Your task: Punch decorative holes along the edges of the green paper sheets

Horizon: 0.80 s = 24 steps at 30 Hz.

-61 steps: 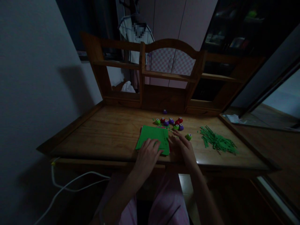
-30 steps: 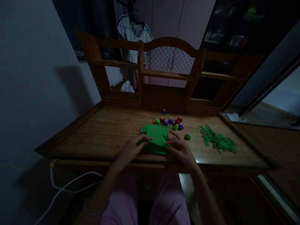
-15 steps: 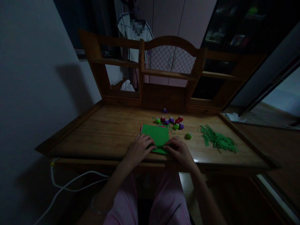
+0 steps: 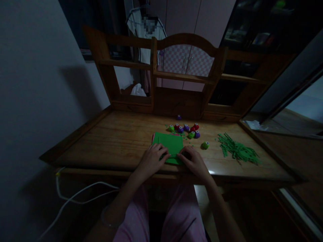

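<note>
Green paper (image 4: 169,142) lies near the front edge of the desk, with a pink edge showing beneath it at the back left. Along its near part runs a narrow fold or strip, and both hands are at it. My left hand (image 4: 154,158) has its thumb and fingers closed on the left of this strip. On the right, my right hand (image 4: 193,159) pinches the same strip, thumb and fingertips together. The fingertips cover part of the paper, so the strip's exact shape is hidden.
Behind the paper stand several small craft punches (image 4: 180,129) in red, purple and green, among green paper scraps. A green punch (image 4: 205,145) sits apart on the right. Further right lies a heap of cut green paper strips (image 4: 237,149). A wooden shelf unit (image 4: 179,98) closes off the back.
Both hands stay at the near strip of the green paper, the fingertips slightly shifted along it. The whole view has moved a little.
</note>
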{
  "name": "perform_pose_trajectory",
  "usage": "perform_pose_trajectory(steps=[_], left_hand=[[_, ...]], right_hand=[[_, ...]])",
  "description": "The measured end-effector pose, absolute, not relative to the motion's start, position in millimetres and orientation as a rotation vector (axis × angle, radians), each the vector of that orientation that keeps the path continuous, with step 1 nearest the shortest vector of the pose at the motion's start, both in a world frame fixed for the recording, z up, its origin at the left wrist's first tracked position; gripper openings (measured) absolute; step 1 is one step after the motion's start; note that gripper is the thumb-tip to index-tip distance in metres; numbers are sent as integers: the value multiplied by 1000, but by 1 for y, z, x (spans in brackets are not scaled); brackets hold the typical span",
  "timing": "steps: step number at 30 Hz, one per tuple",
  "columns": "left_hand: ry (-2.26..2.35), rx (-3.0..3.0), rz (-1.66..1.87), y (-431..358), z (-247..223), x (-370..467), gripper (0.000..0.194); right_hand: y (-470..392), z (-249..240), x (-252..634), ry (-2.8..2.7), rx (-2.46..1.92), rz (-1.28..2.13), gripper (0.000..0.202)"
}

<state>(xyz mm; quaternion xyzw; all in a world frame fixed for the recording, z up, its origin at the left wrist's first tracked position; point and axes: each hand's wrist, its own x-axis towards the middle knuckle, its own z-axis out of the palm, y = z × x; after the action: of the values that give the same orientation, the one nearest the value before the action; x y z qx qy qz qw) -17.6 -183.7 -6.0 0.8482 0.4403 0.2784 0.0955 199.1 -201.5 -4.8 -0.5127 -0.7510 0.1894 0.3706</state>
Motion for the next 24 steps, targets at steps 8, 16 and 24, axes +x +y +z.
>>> perform_pose_trajectory(steps=[8,16,24], left_hand=[[1245,2554,759,-178,-1,-19,18],[1191,2577,689,-171,-1,-20,18],[1162,2572,671,-170,1,-22,18]], right_hand=[[-202,-4,199,-1925,-1325,493,11],[-202,-4,198,-1924,-1345,468,10],[-202,-3,198,-1930,-1348,468,10]])
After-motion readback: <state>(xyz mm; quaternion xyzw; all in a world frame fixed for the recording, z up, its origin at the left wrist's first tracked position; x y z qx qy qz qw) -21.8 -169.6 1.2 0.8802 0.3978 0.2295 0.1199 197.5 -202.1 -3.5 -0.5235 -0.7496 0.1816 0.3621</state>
